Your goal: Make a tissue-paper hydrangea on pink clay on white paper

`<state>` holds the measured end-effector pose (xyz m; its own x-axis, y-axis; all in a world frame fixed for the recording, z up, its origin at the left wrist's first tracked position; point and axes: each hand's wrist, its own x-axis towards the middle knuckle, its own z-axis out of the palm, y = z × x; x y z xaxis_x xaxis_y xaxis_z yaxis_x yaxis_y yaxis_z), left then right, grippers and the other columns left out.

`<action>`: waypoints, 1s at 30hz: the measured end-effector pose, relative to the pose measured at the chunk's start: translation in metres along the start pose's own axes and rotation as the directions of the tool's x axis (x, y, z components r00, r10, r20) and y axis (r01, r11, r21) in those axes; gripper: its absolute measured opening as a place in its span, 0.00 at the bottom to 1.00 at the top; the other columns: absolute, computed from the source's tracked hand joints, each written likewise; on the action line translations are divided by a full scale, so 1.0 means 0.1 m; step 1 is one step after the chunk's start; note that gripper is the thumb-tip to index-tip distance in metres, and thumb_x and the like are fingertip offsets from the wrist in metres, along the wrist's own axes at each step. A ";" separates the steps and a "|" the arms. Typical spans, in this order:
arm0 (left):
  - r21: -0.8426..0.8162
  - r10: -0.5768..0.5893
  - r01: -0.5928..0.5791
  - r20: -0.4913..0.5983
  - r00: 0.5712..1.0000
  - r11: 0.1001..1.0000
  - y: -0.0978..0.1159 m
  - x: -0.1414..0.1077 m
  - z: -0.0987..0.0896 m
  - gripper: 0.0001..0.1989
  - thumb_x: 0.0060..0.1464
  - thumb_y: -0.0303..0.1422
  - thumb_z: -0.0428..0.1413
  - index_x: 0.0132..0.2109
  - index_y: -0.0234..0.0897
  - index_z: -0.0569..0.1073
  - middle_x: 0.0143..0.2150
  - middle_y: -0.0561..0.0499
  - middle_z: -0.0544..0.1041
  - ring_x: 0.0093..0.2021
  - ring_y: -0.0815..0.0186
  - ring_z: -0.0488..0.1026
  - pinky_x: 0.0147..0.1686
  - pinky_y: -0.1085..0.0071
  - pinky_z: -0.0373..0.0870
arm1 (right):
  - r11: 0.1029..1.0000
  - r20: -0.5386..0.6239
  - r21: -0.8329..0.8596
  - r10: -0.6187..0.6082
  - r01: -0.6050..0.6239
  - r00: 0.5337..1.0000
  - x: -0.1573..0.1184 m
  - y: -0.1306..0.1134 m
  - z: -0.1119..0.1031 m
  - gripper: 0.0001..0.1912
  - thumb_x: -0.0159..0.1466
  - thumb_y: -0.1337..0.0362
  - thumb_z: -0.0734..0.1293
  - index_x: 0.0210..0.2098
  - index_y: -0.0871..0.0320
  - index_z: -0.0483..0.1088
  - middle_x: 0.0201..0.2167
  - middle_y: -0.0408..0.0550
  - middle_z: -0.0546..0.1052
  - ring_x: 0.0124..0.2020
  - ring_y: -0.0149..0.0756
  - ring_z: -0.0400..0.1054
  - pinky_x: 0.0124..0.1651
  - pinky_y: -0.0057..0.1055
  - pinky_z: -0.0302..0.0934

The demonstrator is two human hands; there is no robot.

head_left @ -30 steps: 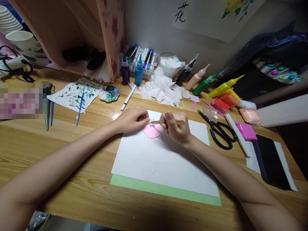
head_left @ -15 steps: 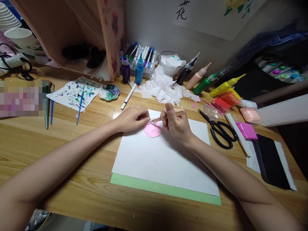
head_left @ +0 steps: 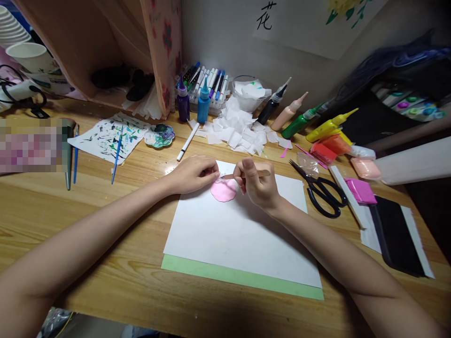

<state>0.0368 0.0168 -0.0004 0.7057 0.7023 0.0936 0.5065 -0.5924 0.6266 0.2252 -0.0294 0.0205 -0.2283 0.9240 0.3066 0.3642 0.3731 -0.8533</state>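
A flat, round pink piece (head_left: 223, 191) lies on white paper (head_left: 239, 239), with a green sheet (head_left: 243, 277) showing under its front edge. My right hand (head_left: 259, 183) is closed around a thin brown wooden stick (head_left: 263, 173), thumb raised. The stick's tip points left and meets a small whitish bit at the top of the pink piece. My left hand (head_left: 195, 173) rests at the paper's back left edge, fingers pressed together at that same bit. What those fingertips pinch is too small to make out.
Black scissors (head_left: 322, 192) lie right of the paper. Behind are torn white paper scraps (head_left: 239, 129), paint bottles (head_left: 203, 103) and a white marker (head_left: 188, 141). Blue brushes (head_left: 117, 155) and a painted palette (head_left: 159, 136) lie left, a black tray (head_left: 398, 234) right.
The stick in my right hand has tilted a little flatter, and the right thumb has lowered slightly. My left hand has stayed in place.
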 end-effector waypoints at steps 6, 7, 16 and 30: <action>0.001 -0.003 0.003 -0.008 1.000 1.000 0.00 0.00 0.01 0.09 0.57 0.34 0.50 0.33 0.35 0.72 0.31 0.51 0.73 0.31 0.68 0.65 0.32 0.72 0.57 | 0.998 0.008 -0.064 0.020 -0.020 1.000 0.03 -0.05 0.00 0.33 0.66 0.44 0.52 0.11 0.57 0.57 0.10 0.40 0.61 0.14 0.24 0.57 0.21 0.26 0.49; 0.000 -0.004 0.004 -0.009 1.000 1.000 0.00 0.00 0.01 0.09 0.57 0.34 0.50 0.33 0.35 0.72 0.31 0.51 0.73 0.31 0.67 0.66 0.32 0.71 0.57 | 0.997 0.007 -0.068 0.029 -0.028 1.000 0.04 -0.07 0.00 0.33 0.66 0.44 0.53 0.11 0.57 0.57 0.09 0.40 0.61 0.14 0.24 0.57 0.21 0.26 0.49; 0.011 -0.013 0.013 -0.009 1.000 1.000 -0.01 0.00 -0.01 0.12 0.60 0.36 0.47 0.34 0.36 0.71 0.31 0.51 0.73 0.33 0.66 0.67 0.34 0.70 0.59 | 0.999 0.063 -0.026 0.031 -0.030 0.998 0.05 -0.11 -0.08 0.34 0.67 0.46 0.52 0.11 0.58 0.58 0.09 0.40 0.62 0.13 0.24 0.56 0.21 0.26 0.50; -0.118 -0.131 0.125 -0.046 0.990 0.985 0.01 -0.03 -0.03 0.15 0.64 0.38 0.39 0.35 0.38 0.66 0.33 0.52 0.72 0.36 0.65 0.68 0.37 0.69 0.61 | 0.814 0.042 -0.522 -0.271 0.253 0.962 0.40 0.56 -0.46 0.05 0.61 0.68 0.66 0.37 0.57 0.66 0.35 0.50 0.77 0.36 0.41 0.71 0.37 0.34 0.62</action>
<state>0.0335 0.0150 0.0019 0.6097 0.7913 0.0466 0.5284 -0.4496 0.7202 0.2780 0.0319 0.0044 -0.3567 0.7838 0.5084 0.7106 0.5809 -0.3970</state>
